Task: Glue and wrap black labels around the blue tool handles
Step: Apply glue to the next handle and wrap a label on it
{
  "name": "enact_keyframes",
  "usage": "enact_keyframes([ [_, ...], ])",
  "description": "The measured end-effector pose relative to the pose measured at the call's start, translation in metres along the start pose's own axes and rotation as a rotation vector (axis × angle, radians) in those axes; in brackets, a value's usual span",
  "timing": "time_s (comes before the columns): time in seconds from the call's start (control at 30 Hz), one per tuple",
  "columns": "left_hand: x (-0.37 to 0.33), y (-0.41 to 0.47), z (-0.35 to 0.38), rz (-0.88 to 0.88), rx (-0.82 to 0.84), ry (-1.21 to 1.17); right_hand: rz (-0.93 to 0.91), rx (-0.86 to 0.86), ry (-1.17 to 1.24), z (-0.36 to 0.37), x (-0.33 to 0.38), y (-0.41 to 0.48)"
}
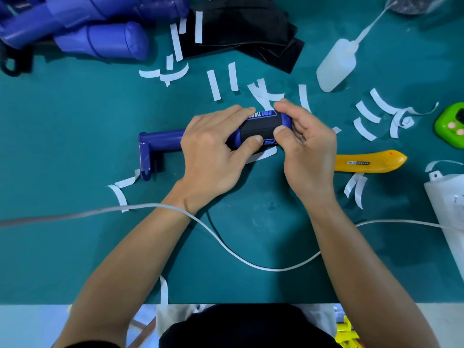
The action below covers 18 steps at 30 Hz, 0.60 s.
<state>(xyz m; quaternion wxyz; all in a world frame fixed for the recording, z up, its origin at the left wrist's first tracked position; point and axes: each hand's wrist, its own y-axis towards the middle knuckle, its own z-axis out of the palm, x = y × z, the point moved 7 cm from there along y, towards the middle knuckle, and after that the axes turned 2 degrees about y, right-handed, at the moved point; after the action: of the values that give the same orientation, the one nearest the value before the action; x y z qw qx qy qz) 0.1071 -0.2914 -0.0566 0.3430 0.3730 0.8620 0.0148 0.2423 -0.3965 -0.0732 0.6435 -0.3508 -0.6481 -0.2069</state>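
Note:
A blue tool handle lies across the middle of the green mat, its angled end to the left. A black label with white lettering is wrapped around its right part. My left hand grips the handle over the label, thumb pressing on the label's near edge. My right hand holds the handle's right end, thumb and forefinger pinching at the label. A pile of blue handles lies at the far left. A stack of black labels sits at the far middle.
A white glue bottle with a long nozzle lies at the far right. Several white backing strips litter the mat. A yellow knife, a green object, a white box and a white cable are nearby.

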Motion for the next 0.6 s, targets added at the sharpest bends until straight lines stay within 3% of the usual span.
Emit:
enact_keyframes([
  [0.6, 0.0014, 0.0001, 0.0007, 0.001, 0.008, 0.004, -0.016, -0.018, -0.108, -0.0005, 0.0007, -0.0023],
])
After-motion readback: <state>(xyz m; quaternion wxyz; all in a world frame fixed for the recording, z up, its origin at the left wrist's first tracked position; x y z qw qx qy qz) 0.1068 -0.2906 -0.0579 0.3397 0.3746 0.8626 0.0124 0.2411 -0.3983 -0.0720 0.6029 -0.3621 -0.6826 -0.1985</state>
